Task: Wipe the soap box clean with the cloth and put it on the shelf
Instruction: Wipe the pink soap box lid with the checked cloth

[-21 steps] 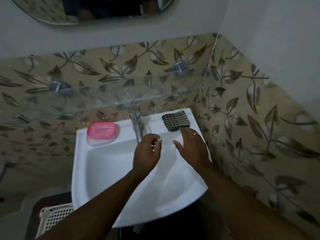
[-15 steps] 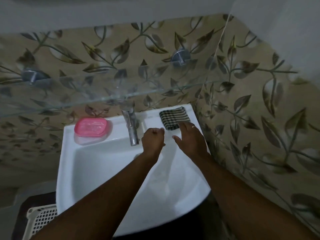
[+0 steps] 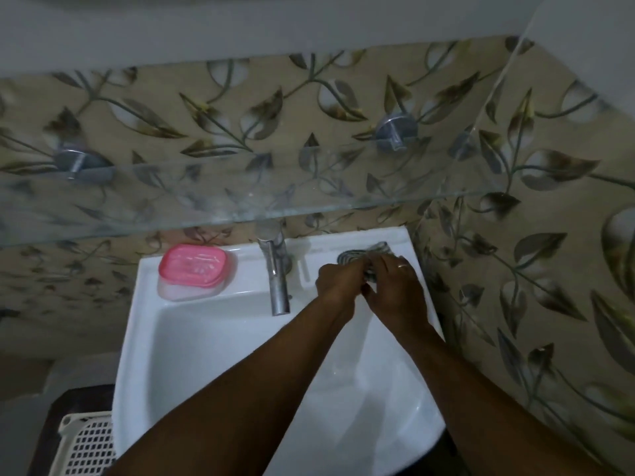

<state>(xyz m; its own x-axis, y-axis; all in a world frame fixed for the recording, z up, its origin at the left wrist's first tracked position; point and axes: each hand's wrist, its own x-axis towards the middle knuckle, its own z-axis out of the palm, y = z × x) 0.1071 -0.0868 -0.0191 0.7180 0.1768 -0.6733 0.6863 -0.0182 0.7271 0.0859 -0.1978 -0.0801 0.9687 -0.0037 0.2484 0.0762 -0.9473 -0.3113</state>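
A pink-lidded soap box (image 3: 195, 269) sits closed on the back left ledge of the white sink (image 3: 206, 355). A dark checked cloth (image 3: 357, 257) lies bunched on the back right ledge. My left hand (image 3: 338, 281) and my right hand (image 3: 395, 286) are both on the cloth, fingers closed around its near edge, hiding most of it. A clear glass shelf (image 3: 309, 197) runs along the tiled wall just above the sink, held by two metal brackets.
A steel tap (image 3: 276, 276) stands at the sink's back middle, between the soap box and my hands. The tiled side wall (image 3: 532, 269) is close on the right. A white perforated basket (image 3: 86, 444) sits low at the left.
Both hands moved forward from over the basin onto the cloth and closed on it; the cloth went from flat and folded to bunched. The view tilted down, dropping the mirror out of frame.
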